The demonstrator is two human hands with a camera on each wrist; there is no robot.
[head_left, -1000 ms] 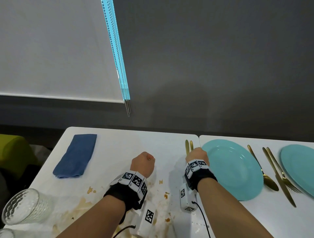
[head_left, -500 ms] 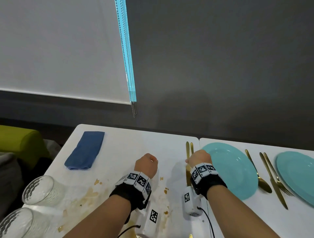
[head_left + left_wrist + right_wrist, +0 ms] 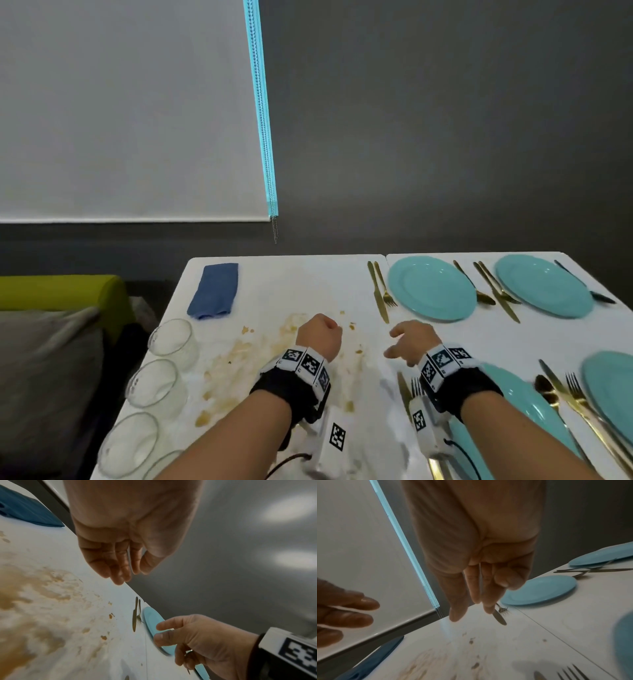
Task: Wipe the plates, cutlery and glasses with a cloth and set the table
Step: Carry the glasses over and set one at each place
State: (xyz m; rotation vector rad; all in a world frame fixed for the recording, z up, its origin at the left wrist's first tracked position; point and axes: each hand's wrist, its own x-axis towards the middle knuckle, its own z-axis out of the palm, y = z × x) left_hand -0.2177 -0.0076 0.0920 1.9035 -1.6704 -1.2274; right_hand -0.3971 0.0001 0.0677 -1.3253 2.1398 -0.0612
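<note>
Over the white table point(image 3: 301, 274), both hands are held just above the surface with nothing in them. The left hand point(image 3: 318, 334) looks like a fist from the head view, but the left wrist view shows the fingers only loosely bent and pointing down, nothing gripped. The right hand point(image 3: 409, 342) is relaxed too, fingers hanging slack, thumb out to the side, nothing held.

The blue cloth point(image 3: 214, 289) is left folded at the far left corner of the table, well apart from both hands. Brown smears and crumbs point(image 3: 239, 349) are spread across the tabletop under and around the left hand. 4 clear glasses point(image 3: 173, 339) are lined up along the left edge.

A teal plate point(image 3: 431, 287) is set at the far side, with a gold knife point(image 3: 378, 294) and fork point(image 3: 385, 286) just beside its left rim and a gold spoon point(image 3: 474, 284) on its right. A 2nd plate point(image 3: 544, 286) sits further right, and 2 more are partly seen near the right arm, cutlery beside them.
</note>
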